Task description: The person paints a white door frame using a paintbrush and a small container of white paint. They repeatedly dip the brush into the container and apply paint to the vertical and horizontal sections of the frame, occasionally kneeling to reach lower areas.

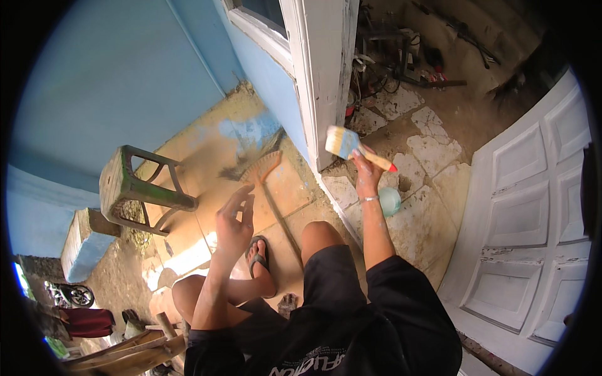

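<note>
My right hand (365, 170) grips a wide paintbrush (342, 143) by its wooden, red-tipped handle. Its pale bristles point left, close to the lower part of the white door frame (321, 81); I cannot tell whether they touch it. Below that wrist, on the floor, stands a small pale green tub (390, 202), partly hidden by my forearm. My left hand (235, 220) is held up empty, fingers stretched and slightly bent. Beyond it lies a broom (262, 169) with an orange head and dark bristles, its long handle running back toward my knees.
A worn green plastic stool (145, 191) stands to the left, near a blue-painted block (89, 244). At right is a white panelled door (511, 219). Past the frame, cluttered metal parts (401, 53) lie on broken tiles (433, 153). Wooden furniture (135, 351) sits at lower left.
</note>
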Action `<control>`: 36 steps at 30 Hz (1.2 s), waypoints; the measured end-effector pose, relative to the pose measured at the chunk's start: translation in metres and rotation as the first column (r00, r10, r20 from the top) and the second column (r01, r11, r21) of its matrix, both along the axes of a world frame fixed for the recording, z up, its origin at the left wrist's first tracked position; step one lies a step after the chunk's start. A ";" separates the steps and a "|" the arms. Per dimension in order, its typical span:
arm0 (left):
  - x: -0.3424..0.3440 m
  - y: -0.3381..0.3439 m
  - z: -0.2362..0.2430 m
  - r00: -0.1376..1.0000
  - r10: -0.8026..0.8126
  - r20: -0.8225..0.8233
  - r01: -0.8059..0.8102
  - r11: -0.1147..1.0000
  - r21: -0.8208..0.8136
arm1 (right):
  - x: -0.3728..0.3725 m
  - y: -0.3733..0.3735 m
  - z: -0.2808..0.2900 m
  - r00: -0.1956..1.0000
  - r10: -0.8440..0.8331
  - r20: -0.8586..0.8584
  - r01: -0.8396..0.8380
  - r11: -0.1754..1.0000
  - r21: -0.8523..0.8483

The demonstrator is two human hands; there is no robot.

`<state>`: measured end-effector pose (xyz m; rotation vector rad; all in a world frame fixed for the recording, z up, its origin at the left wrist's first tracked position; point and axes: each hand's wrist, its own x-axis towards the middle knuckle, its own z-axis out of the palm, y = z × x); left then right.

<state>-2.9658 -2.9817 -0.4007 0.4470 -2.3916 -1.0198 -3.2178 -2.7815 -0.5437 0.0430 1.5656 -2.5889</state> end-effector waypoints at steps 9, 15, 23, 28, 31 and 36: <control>-0.006 0.010 0.010 0.999 -0.037 0.031 0.038 0.999 -0.016 | -0.047 -0.010 0.049 0.903 -0.028 -0.430 -0.080 0.970 -0.230; -0.008 0.021 0.016 0.989 -0.123 0.082 0.126 0.991 -0.034 | -0.009 -0.018 0.003 0.996 -0.030 -0.084 0.029 0.999 -0.018; -0.014 0.019 0.001 0.980 -0.177 0.088 0.189 0.970 -0.150 | -0.033 -0.020 0.089 0.896 -0.201 -0.396 0.090 0.955 -0.281; -0.019 0.020 -0.001 0.935 -0.313 0.163 0.346 0.907 -0.240 | -0.009 -0.021 0.044 0.938 -0.061 -0.340 0.139 0.968 0.209; -0.023 0.019 -0.004 0.849 -0.351 0.395 0.465 0.852 -0.242 | 0.020 -0.008 0.019 0.919 -0.189 -0.345 0.244 0.962 0.123; -0.044 0.015 -0.024 0.578 -0.359 0.733 0.713 0.660 -0.238 | 0.018 -0.009 0.121 0.638 -0.304 -0.707 0.423 0.906 -0.008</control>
